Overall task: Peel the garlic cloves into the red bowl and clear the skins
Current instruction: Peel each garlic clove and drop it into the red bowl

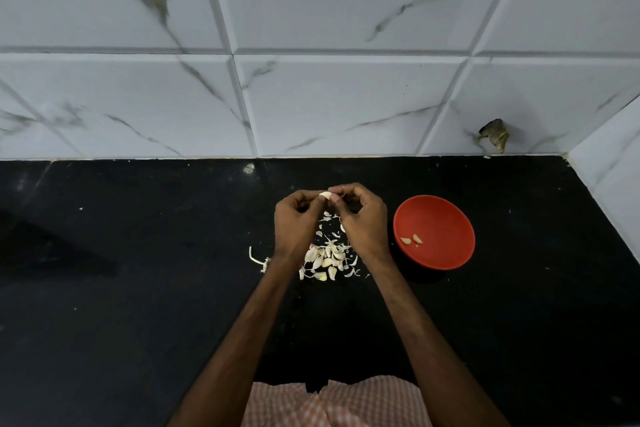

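A pale garlic clove [325, 195] is held above the black counter between both hands. My left hand [296, 222] pinches it from the left, and my right hand [360, 218] pinches it from the right with thumb and fingertips. Below the hands lies a pile of unpeeled cloves [325, 258] mixed with loose papery skins [327, 217]. The red bowl [446, 215] sits on the counter to the right of my right hand, with two peeled cloves [412, 239] inside it.
The garlic stem [258, 259] lies left of the pile by my left wrist. A marble-tiled wall [311, 80] rises behind the black counter [138, 253] and turns a corner at the far right. A dark broken patch [495, 139] marks the wall's base.
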A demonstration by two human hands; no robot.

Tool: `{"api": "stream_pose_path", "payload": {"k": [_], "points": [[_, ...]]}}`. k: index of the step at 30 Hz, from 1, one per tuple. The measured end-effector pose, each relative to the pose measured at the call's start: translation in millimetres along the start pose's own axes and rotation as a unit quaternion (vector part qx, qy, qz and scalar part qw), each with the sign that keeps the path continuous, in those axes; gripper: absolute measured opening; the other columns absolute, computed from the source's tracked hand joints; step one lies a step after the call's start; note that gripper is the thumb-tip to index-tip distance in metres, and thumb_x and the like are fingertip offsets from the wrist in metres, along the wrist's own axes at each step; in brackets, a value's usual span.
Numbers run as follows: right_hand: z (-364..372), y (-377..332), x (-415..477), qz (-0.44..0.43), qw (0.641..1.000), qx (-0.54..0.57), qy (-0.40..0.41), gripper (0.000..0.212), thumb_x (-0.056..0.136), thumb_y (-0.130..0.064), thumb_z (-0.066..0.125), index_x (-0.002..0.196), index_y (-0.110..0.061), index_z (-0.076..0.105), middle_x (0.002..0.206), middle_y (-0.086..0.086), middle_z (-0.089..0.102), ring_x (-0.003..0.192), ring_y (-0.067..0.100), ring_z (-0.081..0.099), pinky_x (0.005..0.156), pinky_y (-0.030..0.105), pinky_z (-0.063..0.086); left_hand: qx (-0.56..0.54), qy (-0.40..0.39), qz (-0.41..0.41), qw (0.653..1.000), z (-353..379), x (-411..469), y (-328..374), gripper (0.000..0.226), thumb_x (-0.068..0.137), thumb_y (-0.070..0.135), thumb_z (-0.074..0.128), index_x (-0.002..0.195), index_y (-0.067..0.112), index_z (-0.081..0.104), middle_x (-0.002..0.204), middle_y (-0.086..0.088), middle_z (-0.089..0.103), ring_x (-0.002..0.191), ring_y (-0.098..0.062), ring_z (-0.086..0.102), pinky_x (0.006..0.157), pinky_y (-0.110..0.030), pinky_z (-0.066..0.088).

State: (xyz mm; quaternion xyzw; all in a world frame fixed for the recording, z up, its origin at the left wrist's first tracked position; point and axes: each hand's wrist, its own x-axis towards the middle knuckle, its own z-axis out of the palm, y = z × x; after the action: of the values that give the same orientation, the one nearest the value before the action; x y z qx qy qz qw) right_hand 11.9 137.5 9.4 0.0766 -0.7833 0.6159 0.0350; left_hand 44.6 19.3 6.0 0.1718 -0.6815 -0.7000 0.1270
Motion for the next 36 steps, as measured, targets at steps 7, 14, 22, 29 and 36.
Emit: {"api": "stream_pose_path", "payload": {"k": [7, 14, 22, 29, 36], "points": [[4.5, -2.7, 0.2, -0.012, 0.999, -0.038, 0.010, 0.005, 0.087, 0.003, 0.072, 0.086, -0.001, 0.070, 0.089, 0.000, 0.073, 0.085, 0.005, 0.070, 0.076, 0.018, 0.055, 0.027, 0.026, 0.013, 0.999, 6.7, -1.4, -4.2, 0.007, 0.091, 0.009, 0.068, 0.089, 0.008, 0.075, 0.081, -0.003, 0.075, 0.080, -0.020, 0.072, 0.073, -0.032, 0.058], [6.9, -4.2, 0.0, 0.076, 0.997, 0.002, 0.027, 0.016, 0.087, 0.001, 0.071, 0.085, -0.015, 0.074, 0.085, -0.005, 0.073, 0.082, 0.003, 0.071, 0.072, 0.017, 0.056, 0.036, 0.045, 0.009, 0.998, 14.8, -2.7, -6.4, 0.005, 0.089, 0.009, 0.070, 0.086, 0.005, 0.071, 0.077, -0.005, 0.073, 0.076, -0.022, 0.072, 0.072, -0.040, 0.061], [-0.9, -12.8, 3.9, 0.241, 0.948, 0.206, -0.015, 0.013, 0.094, 0.004, 0.063, 0.090, -0.005, 0.071, 0.092, 0.013, 0.074, 0.084, 0.017, 0.075, 0.070, 0.025, 0.060, 0.050, -0.001, 0.029, 0.998, 6.8, 2.2, -3.8, 0.006, 0.092, 0.007, 0.066, 0.089, 0.006, 0.071, 0.081, -0.007, 0.074, 0.079, -0.029, 0.072, 0.073, -0.043, 0.061], [-5.6, -9.5, 0.3, 0.192, 0.961, 0.183, -0.073, 0.013, 0.096, 0.002, 0.061, 0.102, -0.007, 0.067, 0.096, 0.006, 0.072, 0.086, 0.010, 0.073, 0.072, 0.024, 0.059, 0.074, 0.014, 0.033, 0.997, 5.3, -1.7, -6.8, 0.007, 0.092, 0.007, 0.063, 0.088, 0.006, 0.069, 0.081, -0.009, 0.071, 0.076, -0.028, 0.070, 0.068, -0.036, 0.059], [-9.4, -8.4, 1.9, 0.164, 0.970, 0.147, -0.105, 0.014, 0.090, 0.000, 0.071, 0.099, -0.010, 0.070, 0.095, 0.007, 0.074, 0.088, 0.013, 0.074, 0.075, 0.024, 0.059, 0.096, 0.017, 0.033, 0.995, 3.8, 1.1, -6.6, 0.010, 0.089, 0.007, 0.063, 0.082, 0.013, 0.067, 0.077, -0.001, 0.071, 0.072, -0.016, 0.069, 0.062, -0.021, 0.055]]}}
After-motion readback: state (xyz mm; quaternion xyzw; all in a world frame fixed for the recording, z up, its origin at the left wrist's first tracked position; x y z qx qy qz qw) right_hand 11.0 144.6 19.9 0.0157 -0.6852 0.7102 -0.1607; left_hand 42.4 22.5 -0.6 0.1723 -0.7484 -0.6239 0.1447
